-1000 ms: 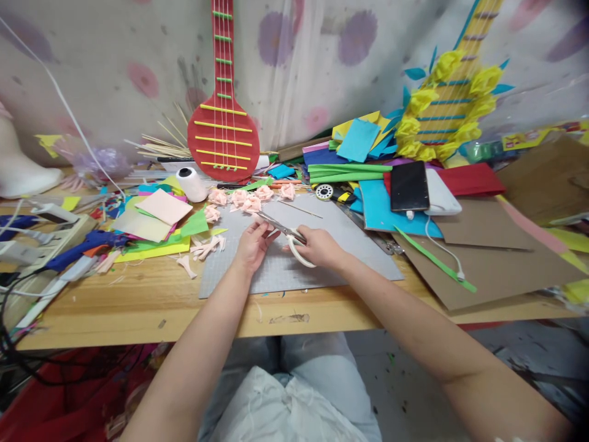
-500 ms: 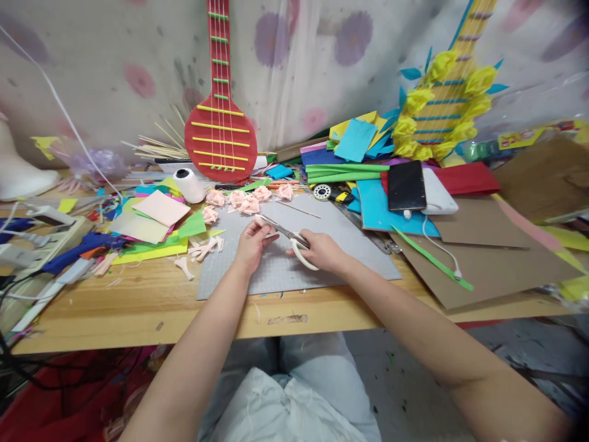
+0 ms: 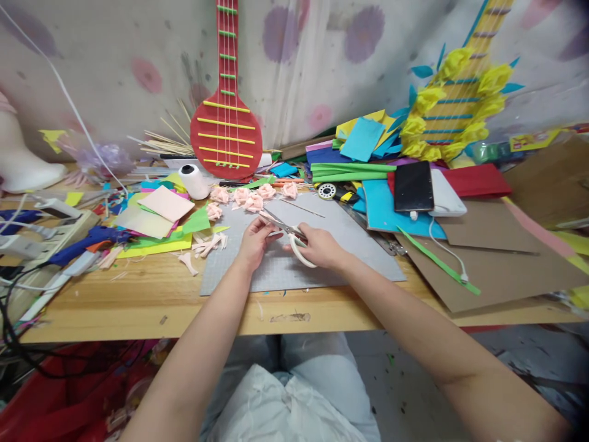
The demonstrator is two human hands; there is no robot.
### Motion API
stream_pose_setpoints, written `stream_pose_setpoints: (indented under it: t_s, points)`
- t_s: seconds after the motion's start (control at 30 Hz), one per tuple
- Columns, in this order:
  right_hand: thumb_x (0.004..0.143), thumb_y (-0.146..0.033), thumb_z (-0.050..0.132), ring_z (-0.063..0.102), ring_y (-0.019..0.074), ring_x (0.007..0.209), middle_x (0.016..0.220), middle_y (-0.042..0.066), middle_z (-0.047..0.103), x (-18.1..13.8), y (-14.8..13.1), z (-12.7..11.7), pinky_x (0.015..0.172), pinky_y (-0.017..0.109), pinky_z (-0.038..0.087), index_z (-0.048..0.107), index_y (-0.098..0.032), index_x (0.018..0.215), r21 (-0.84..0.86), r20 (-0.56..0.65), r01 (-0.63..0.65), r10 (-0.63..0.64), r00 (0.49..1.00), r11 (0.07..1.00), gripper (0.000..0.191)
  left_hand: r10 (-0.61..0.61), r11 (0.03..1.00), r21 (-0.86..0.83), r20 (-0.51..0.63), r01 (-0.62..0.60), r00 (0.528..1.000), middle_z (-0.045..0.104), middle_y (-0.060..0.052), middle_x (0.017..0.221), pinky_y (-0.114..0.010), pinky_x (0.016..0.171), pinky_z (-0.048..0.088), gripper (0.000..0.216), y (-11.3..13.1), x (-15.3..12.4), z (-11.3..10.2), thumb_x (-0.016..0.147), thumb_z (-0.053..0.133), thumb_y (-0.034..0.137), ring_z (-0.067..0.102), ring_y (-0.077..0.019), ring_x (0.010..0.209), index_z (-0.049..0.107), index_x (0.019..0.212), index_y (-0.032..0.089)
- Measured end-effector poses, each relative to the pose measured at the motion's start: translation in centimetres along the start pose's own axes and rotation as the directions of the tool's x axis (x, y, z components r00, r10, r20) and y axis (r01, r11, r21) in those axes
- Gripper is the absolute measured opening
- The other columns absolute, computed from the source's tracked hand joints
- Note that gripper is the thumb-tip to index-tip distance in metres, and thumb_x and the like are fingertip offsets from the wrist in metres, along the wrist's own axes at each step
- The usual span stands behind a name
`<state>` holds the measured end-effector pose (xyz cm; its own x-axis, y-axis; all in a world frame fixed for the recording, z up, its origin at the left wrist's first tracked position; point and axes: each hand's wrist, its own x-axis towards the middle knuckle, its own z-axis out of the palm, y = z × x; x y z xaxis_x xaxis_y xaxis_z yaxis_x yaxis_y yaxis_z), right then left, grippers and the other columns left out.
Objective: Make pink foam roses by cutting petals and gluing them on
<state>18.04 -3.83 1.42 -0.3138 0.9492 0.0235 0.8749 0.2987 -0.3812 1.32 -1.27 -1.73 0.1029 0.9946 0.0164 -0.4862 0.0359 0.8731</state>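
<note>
My right hand (image 3: pixel 319 247) is closed round the white handles of a pair of scissors (image 3: pixel 289 236), whose blades point up and left. My left hand (image 3: pixel 253 242) pinches a small pale piece at the blades; what it is I cannot make out. Both hands hover over a grey cutting mat (image 3: pixel 359 245) on the wooden table (image 3: pixel 138 301). Several pink paper roses (image 3: pixel 251 197) lie along the mat's far edge. Pink paper scraps (image 3: pixel 207 247) sit just left of my left hand.
Stacked coloured paper (image 3: pixel 156 218) and a blue glue gun (image 3: pixel 87 240) lie at left, with cables and a power strip. A white thread spool (image 3: pixel 193 181), a red paper guitar (image 3: pixel 226 129), a phone (image 3: pixel 413 186) and brown cardboard (image 3: pixel 497 264) stand behind and right.
The hands stay in nearly the same place over the mat; the scissor blades have shifted slightly and the camera view has drifted a little.
</note>
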Motion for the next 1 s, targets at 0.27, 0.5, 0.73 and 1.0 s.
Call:
stream_pose_setpoints:
  t_s: [0.27,0.5,0.73,1.0]
  points:
    - [0.077,-0.065,0.042,0.052,0.0146,0.061,0.072,0.004,0.062,0.6,-0.2,-0.1,0.053,0.023,0.027,0.052,-0.02,0.082,0.018,0.014,-0.003,0.003,1.0,1.0,0.047,0.037,0.998,0.053,0.009,-0.037,0.999,0.058,0.002,0.065,-0.029,0.069,0.051,0.017,0.4,0.3,-0.6,0.061,0.069,0.025,0.056,-0.0107,0.066,0.055,0.066,0.017]
    - [0.074,-0.063,0.048,0.044,0.0111,0.056,0.066,0.001,0.058,0.8,-0.2,0.2,0.052,0.021,0.027,0.053,-0.018,0.076,0.126,0.047,-0.011,0.006,0.999,0.992,0.045,0.007,0.995,0.102,0.027,-0.009,1.0,0.059,0.002,0.067,-0.03,0.07,0.052,0.02,0.9,0.3,-1.2,0.06,0.071,0.027,0.057,-0.0111,0.068,0.055,0.066,0.016]
    - [0.074,-0.062,0.049,0.042,0.0104,0.057,0.064,0.0,0.056,0.6,0.0,0.6,0.052,0.021,0.027,0.053,-0.017,0.071,0.221,0.065,-0.025,0.01,0.998,0.975,0.045,-0.041,0.994,0.1,0.03,0.038,0.999,0.058,0.002,0.066,-0.03,0.07,0.051,0.023,1.2,0.0,-0.9,0.058,0.072,0.027,0.057,-0.0108,0.068,0.054,0.063,0.015]
    - [0.073,-0.061,0.05,0.043,0.0107,0.059,0.064,0.0,0.055,0.6,0.1,0.9,0.054,0.021,0.028,0.053,-0.017,0.069,0.279,0.108,-0.052,0.023,0.994,0.959,0.045,-0.096,0.992,0.084,0.011,0.095,0.995,0.056,0.002,0.06,-0.029,0.065,0.05,0.023,1.5,-0.1,-0.8,0.054,0.072,0.026,0.055,-0.0099,0.059,0.053,0.061,0.014]
